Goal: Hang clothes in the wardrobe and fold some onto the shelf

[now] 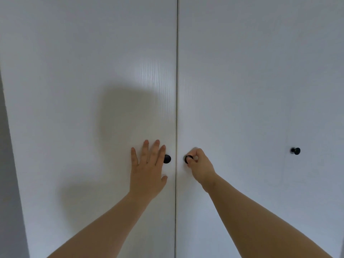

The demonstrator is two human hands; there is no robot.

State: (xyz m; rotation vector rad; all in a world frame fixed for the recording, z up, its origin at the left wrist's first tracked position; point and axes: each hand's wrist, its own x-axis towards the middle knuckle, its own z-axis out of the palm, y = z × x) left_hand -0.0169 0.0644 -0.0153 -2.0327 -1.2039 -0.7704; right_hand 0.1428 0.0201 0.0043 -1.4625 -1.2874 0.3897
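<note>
The right hand (pixel 200 167) pinches the right knob (pixel 189 159). The left hand (pixel 147 170), fingers spread, seems flat against the left door (pixel 93 71) beside the left knob (pixel 167 159). The wardrobe's doors are shut, tall and upright, facing the person. A shallow pinch could slip off when pulling the right door (pixel 242 71). No clothes are in view.

This looks like a home, probably a bedroom. Tall white wood-grain wardrobe doors (pixel 83 81) fill the view, meeting at a thin vertical seam and fitted with small round black knobs (pixel 296 151). A plain grey wall (pixel 7 174) borders their left edge.
</note>
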